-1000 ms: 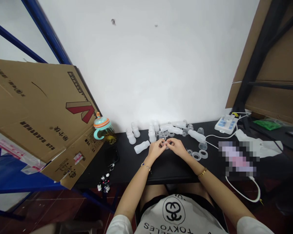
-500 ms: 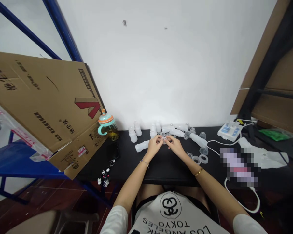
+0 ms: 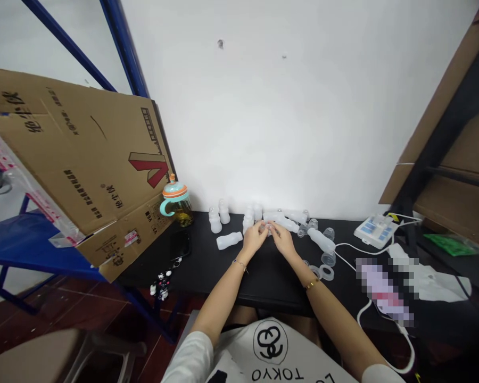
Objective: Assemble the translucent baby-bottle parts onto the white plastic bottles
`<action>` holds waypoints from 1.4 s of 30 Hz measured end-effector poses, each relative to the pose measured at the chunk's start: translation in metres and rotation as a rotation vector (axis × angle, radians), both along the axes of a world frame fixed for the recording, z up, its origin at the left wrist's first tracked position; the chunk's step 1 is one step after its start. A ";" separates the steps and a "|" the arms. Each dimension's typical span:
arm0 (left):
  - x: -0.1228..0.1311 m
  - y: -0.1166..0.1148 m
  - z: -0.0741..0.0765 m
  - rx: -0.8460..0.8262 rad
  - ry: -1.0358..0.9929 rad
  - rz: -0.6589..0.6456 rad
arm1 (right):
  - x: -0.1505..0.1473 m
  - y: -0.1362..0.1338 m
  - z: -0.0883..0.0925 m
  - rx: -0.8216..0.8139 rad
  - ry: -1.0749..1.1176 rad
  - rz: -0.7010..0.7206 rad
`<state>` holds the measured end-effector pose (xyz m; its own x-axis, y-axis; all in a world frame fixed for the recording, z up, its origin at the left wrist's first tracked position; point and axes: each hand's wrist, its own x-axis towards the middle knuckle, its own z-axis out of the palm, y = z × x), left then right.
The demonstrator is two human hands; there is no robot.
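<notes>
My left hand (image 3: 255,238) and my right hand (image 3: 281,238) meet above the middle of the table, fingertips bent inward. Between them is a small clear plastic piece (image 3: 269,227), mostly covered by the fingers; it looks like a bottle collar, but its kind is not certain. A frosted white bottle (image 3: 229,241) lies on its side to the left of my left hand. Behind my hands, several more bottles and clear parts are crowded together, one white bottle (image 3: 288,224) lying down. Clear rings (image 3: 326,272) lie to the right of my right forearm.
Two capped bottles (image 3: 214,221) stand at the left near the wall. Further left are a teal-lidded jug (image 3: 175,199), a dark phone (image 3: 181,244) and a large cardboard box (image 3: 83,154). On the right, a power strip (image 3: 376,230) trails white cables by a blurred-out phone (image 3: 383,292).
My fingertips have drawn closer together around the small clear piece. The whole view has turned slightly, while the bottles and rings keep their places on the table.
</notes>
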<state>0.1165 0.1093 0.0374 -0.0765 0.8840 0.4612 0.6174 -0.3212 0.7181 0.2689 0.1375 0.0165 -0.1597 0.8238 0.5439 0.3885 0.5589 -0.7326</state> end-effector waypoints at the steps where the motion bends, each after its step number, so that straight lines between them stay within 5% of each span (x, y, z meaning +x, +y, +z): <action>1: -0.002 0.000 -0.004 0.014 0.026 -0.013 | 0.001 -0.001 -0.004 0.028 -0.021 0.005; 10: -0.016 0.000 -0.023 -0.020 -0.041 -0.094 | -0.002 -0.006 -0.015 0.007 -0.008 0.030; 18: -0.015 0.003 -0.027 -0.025 -0.060 -0.111 | 0.004 -0.007 -0.011 -0.147 0.056 0.022; 42: -0.013 0.002 -0.026 -0.020 -0.020 -0.076 | 0.004 -0.005 -0.012 -0.124 0.010 -0.014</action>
<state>0.1037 0.1114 0.0117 -0.0177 0.8967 0.4424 0.5769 -0.3522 0.7370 0.2731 0.1323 0.0048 -0.1427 0.8869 0.4393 0.3879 0.4584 -0.7996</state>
